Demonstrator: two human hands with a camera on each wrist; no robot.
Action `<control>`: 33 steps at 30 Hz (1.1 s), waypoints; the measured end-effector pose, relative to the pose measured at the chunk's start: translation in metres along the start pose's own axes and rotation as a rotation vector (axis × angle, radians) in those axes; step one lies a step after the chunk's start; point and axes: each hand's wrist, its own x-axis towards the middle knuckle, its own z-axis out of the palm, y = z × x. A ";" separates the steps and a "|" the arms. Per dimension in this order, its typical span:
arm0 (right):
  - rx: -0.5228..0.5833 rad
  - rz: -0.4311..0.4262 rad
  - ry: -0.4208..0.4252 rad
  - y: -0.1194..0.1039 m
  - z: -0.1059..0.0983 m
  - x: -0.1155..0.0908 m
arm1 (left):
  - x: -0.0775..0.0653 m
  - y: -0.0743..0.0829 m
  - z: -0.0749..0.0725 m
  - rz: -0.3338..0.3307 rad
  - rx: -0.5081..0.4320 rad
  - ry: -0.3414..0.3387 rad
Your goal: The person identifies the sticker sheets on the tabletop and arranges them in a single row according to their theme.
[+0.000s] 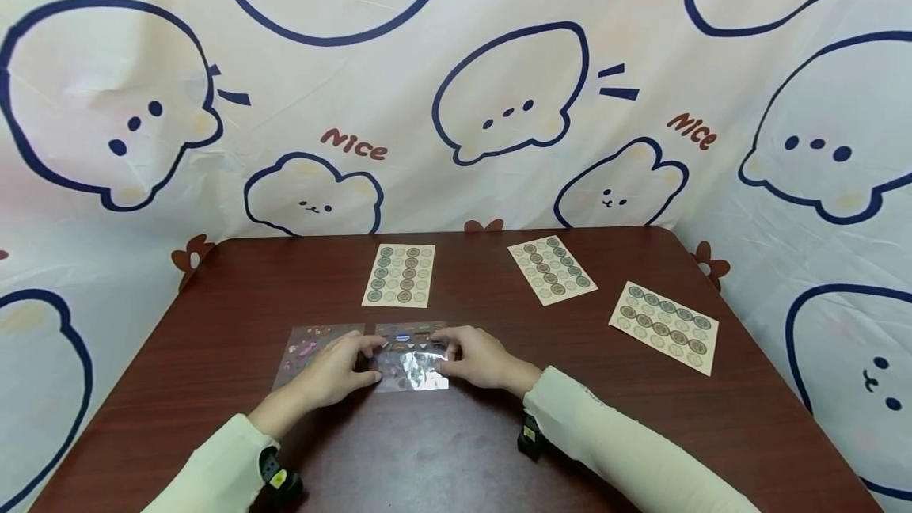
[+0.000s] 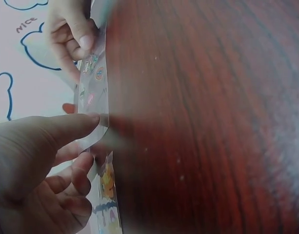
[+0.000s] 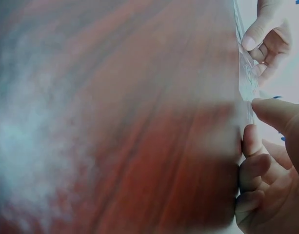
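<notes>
A clear plastic sticker sheet (image 1: 412, 366) with small colourful pictures lies between the two hands near the middle of the table. My left hand (image 1: 331, 370) pinches its left edge, with the thumb (image 2: 76, 126) on top and the fingers beneath in the left wrist view. On the opposite edge, my right hand (image 1: 480, 356) pinches the sheet between thumb and fingers. A bright glare covers part of its surface. Partly under the left hand and forearm is a second clear sticker sheet (image 1: 302, 348), showing pink and orange pictures.
Three cream sheets of round coin-like stickers lie farther back: one sheet (image 1: 398, 275) behind the hands, another sheet (image 1: 552, 270) to its right, and a third sheet (image 1: 664, 328) at the right. The dark red wooden table (image 1: 442, 457) meets a printed cloth backdrop (image 1: 406, 101).
</notes>
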 end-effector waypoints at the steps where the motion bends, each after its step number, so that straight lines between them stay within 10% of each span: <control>1: -0.001 0.000 -0.002 0.000 0.000 0.000 | 0.000 0.000 0.000 -0.001 -0.001 -0.003; 33: -0.048 0.008 -0.079 -0.003 -0.002 0.006 | 0.002 0.002 -0.004 -0.051 0.030 -0.076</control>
